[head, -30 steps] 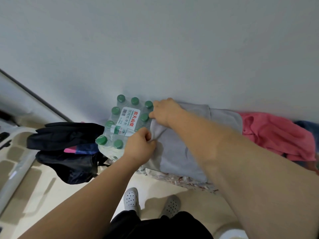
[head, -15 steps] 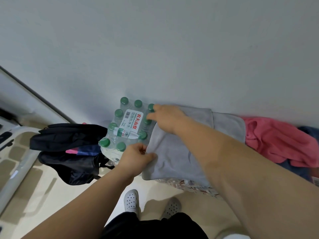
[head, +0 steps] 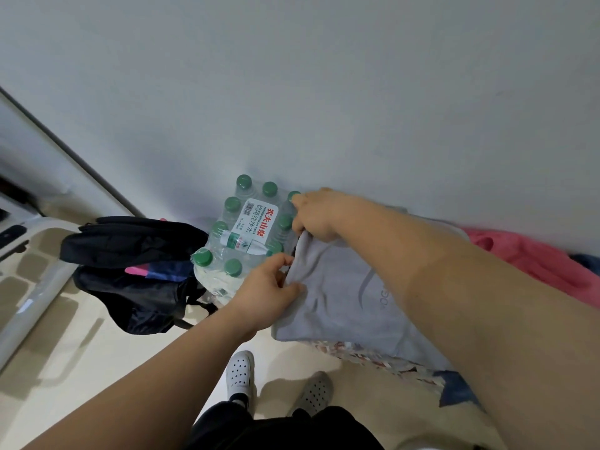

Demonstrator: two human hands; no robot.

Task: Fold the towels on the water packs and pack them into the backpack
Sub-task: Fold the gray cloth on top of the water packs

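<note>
Now, towel: grey towel (head: 350,297) lies mid-frame, draped over a water pack, its near edge hanging off the front.
Left hand: left hand (head: 269,290) pinches the towel's near left corner, fingers closed on the cloth.
Right hand: right hand (head: 316,217) is closed on the far left corner, close to the wall, beside the bottle caps.
Feel: soft, limp and light by the look; it will sag between the two grips and keep no shape unless laid flat.
Where to hold: the corners, as both hands do, so the edge stays taut; a hold in the middle would likely bunch it.
Surface: water pack (head: 246,235), centre frame, is lumpy with caps and slick wrap, so cloth may slide on it.
Backpack: black backpack (head: 136,264) slumps on the floor at centre left, touching the pack; whether its mouth is open I cannot tell.
Next towel: pink towel (head: 532,258) lies crumpled at right, unfolded.
</note>
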